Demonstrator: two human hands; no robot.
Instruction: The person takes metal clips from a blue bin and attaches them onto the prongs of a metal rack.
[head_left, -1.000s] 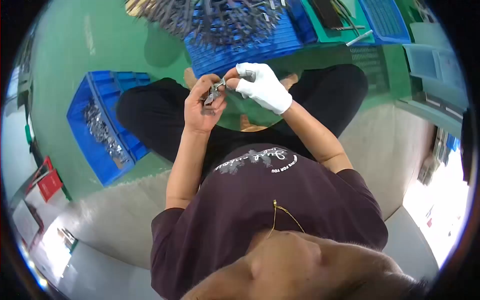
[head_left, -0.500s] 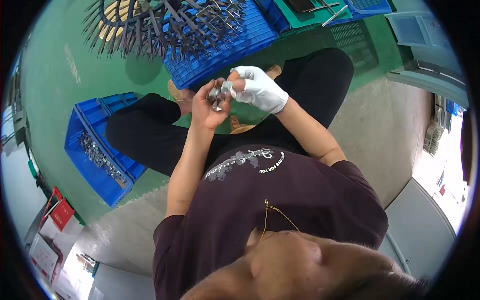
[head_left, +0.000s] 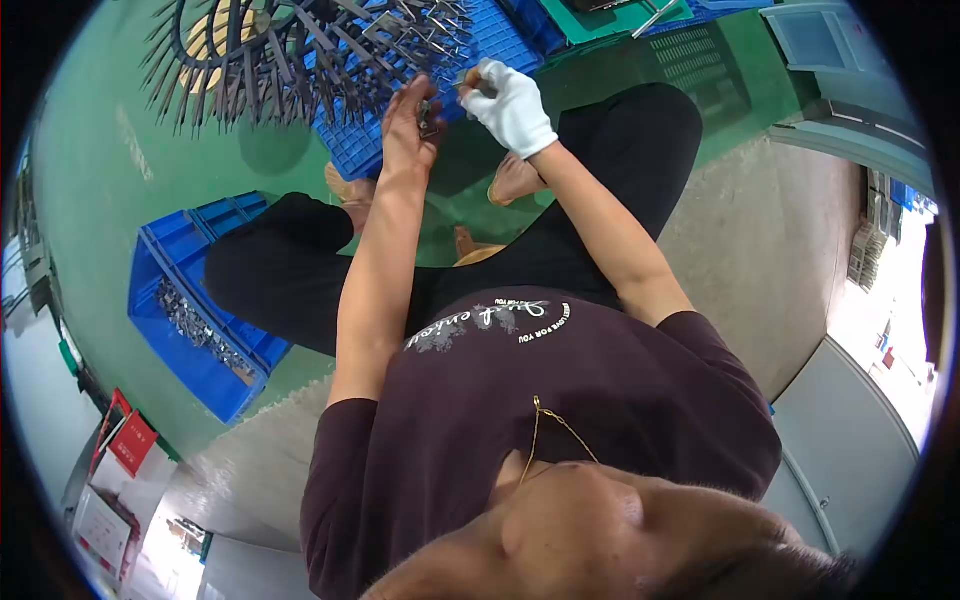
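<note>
My left hand, bare, is curled around several small shiny metal parts that show at its palm. To its right is my right hand, in a white glove that leaves fingertips uncovered. Its thumb and finger are pinched on a small metal part, partly hidden and too small to name more exactly. Both hands are stretched forward near a dark rack with many prongs, apart from each other. Some small metal pieces hang on the rack's right side. Under the rack stands an upturned-looking blue plastic crate.
A blue bin with many small metal parts sits on the floor at left, beside my bent knee. A green tray with tools lies at the upper right. A light blue container stands farther right.
Both hands have moved forward, toward the rack, and drawn apart; before, they were together over the parts. The right hand has come away with a small metal part.
</note>
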